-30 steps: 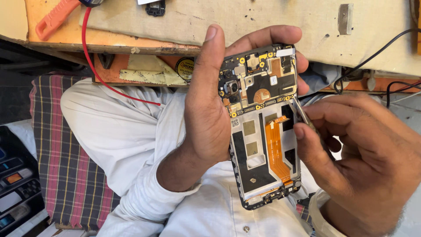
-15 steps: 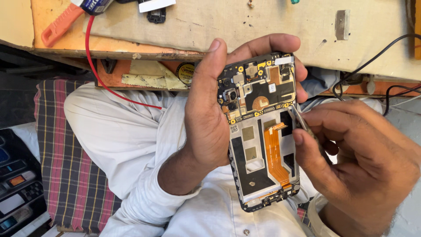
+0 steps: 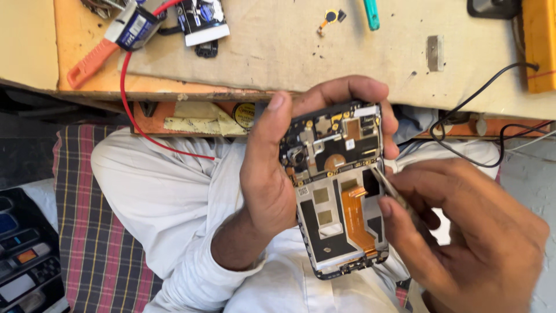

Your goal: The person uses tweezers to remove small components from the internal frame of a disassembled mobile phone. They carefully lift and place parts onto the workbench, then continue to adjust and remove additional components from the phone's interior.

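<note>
My left hand point(image 3: 272, 168) grips an opened phone point(image 3: 339, 191) upright over my lap, thumb along its left edge and fingers curled over the top. The phone's back is off, so the black circuit board, silver shields and an orange flex cable point(image 3: 359, 217) are exposed. My right hand point(image 3: 463, 232) pinches thin metal tweezers point(image 3: 388, 185), and their tip touches the phone's right edge about halfway up, beside the flex cable.
A worn wooden bench point(image 3: 324, 52) spans the top, with an orange-handled tool point(image 3: 92, 61), a red wire point(image 3: 133, 122), a small circuit board point(image 3: 200, 20), a teal tool point(image 3: 370, 14) and black cables point(image 3: 463, 116). A plaid cloth point(image 3: 87, 232) and several old phones point(image 3: 23, 272) lie at left.
The view has shifted slightly, so bench items sit lower in frame. Both hands keep their hold; the tweezers tip stays at the phone's right edge.
</note>
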